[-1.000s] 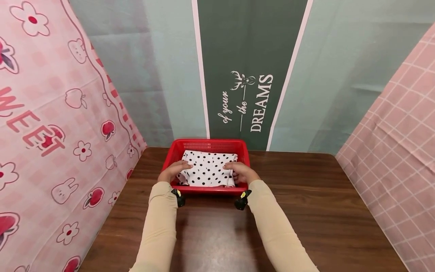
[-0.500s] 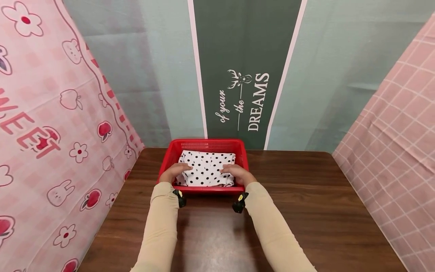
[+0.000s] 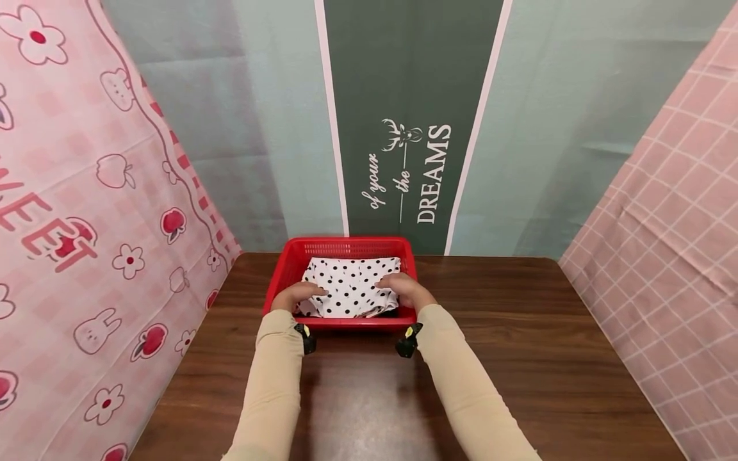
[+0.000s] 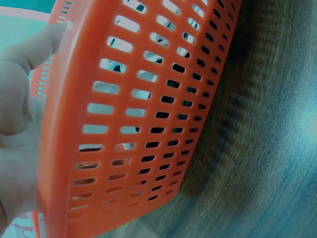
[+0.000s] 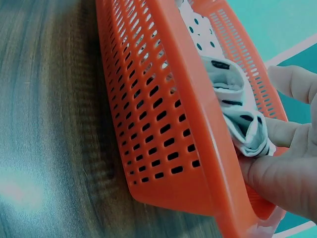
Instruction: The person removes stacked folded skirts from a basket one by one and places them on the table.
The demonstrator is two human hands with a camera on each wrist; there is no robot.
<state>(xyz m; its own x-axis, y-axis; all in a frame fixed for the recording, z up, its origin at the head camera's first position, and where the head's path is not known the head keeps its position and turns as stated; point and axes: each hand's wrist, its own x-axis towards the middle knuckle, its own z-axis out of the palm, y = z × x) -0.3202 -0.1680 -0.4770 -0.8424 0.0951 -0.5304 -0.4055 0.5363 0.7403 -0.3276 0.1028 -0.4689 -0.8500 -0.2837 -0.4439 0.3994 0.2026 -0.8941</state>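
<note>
Mid-frame, the right hand point(image 3: 407, 292) has a wide grip at the cloth point(image 3: 350, 288) in the basket point(image 3: 340, 323) (the left hand's point(image 3: 296, 294): cannot tell).

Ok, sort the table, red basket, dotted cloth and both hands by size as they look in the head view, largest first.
1. Table
2. Red basket
3. Dotted cloth
4. Left hand and right hand: too alike to rank

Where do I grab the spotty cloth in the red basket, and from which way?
Probably take the cloth by its left and right ends together, coming from above: it lies wide and folded, and the walls of the basket surround it.
</note>
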